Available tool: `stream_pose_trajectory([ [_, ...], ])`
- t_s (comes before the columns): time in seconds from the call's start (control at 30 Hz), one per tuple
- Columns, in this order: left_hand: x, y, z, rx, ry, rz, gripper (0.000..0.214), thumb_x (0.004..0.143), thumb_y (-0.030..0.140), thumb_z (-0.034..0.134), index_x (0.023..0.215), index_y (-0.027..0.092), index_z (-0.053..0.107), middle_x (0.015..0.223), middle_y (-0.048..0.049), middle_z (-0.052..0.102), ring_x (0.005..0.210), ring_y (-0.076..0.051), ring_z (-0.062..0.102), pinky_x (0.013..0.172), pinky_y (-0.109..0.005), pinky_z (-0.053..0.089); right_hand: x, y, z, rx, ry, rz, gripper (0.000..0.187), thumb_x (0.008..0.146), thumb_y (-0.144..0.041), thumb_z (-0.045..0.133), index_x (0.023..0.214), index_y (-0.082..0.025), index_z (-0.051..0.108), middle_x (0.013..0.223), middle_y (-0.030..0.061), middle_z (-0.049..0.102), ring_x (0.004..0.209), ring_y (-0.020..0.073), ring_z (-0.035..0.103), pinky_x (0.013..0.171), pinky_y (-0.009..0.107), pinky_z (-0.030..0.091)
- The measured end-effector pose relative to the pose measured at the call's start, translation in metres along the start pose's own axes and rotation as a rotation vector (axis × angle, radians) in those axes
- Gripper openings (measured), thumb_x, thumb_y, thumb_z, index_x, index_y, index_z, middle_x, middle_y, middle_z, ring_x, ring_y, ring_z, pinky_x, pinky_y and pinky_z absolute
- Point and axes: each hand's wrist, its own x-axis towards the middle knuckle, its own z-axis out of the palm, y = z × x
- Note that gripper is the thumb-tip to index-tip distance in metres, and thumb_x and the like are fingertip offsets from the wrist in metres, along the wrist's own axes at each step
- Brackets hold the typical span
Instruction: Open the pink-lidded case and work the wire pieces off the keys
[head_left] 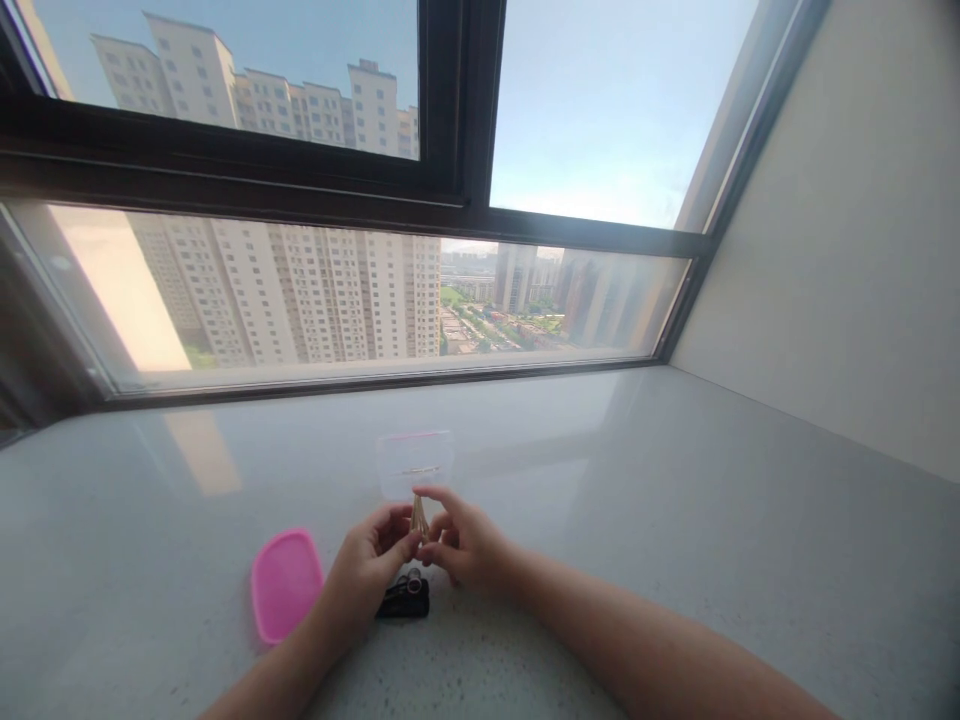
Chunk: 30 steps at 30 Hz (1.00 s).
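Observation:
My left hand [375, 550] is closed, thumb and fingers pinching a small bundle of thin tan sticks [418, 518] that look like toothpicks. The bundle stands roughly upright and narrows toward its top. My right hand [461, 540] meets it from the other side, index finger at the top end and thumb near the bottom. Just beyond the hands is a clear plastic box [394, 455] with a few similar thin sticks in it. Below the hands lies a small black object [406, 600] with a round metallic ring on it; its kind is unclear.
A pink lid [286, 587] lies beside my left forearm. Everything rests on a pale speckled counter [675, 520]. Along the back runs a dark-framed window [375, 380], with tall buildings outside. A plain wall [847, 250] closes off the right side.

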Motion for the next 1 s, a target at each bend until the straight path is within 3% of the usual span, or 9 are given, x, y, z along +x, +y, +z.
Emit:
stream_pose_trajectory([
  [0.27, -0.001, 0.01, 0.001, 0.075, 0.038, 0.0, 0.019, 0.073, 0.029, 0.07, 0.084, 0.014, 0.066, 0.078, -0.0046, 0.07, 0.076, -0.021, 0.065, 0.069, -0.029, 0.05, 0.0, -0.001, 0.0, -0.09, 0.018, -0.077, 0.064, 0.076, -0.024, 0.068, 0.133, -0.027, 0.038, 0.066, -0.0069, 0.053, 0.046, 0.0054, 0.045, 0.044, 0.015, 0.035],
  [0.47, 0.0, 0.006, -0.001, 0.111, 0.087, -0.04, 0.027, 0.071, 0.034, 0.071, 0.085, 0.013, 0.062, 0.064, -0.0014, 0.066, 0.048, -0.012, 0.057, 0.041, -0.019, 0.034, -0.002, -0.007, -0.001, -0.046, 0.018, -0.01, 0.058, 0.084, -0.027, 0.058, 0.135, -0.029, 0.031, 0.072, -0.0046, 0.059, 0.04, 0.0056, 0.048, 0.037, 0.014, 0.037],
  [1.0, -0.005, 0.016, 0.003, 0.128, 0.11, -0.061, 0.02, 0.076, 0.034, 0.066, 0.078, 0.013, 0.067, 0.061, -0.0031, 0.069, 0.056, -0.015, 0.058, 0.055, -0.024, 0.043, -0.004, -0.006, -0.002, -0.001, -0.002, -0.023, 0.043, 0.085, -0.025, 0.053, 0.125, -0.026, 0.039, 0.067, -0.0057, 0.06, 0.038, 0.0062, 0.048, 0.036, 0.014, 0.037],
])
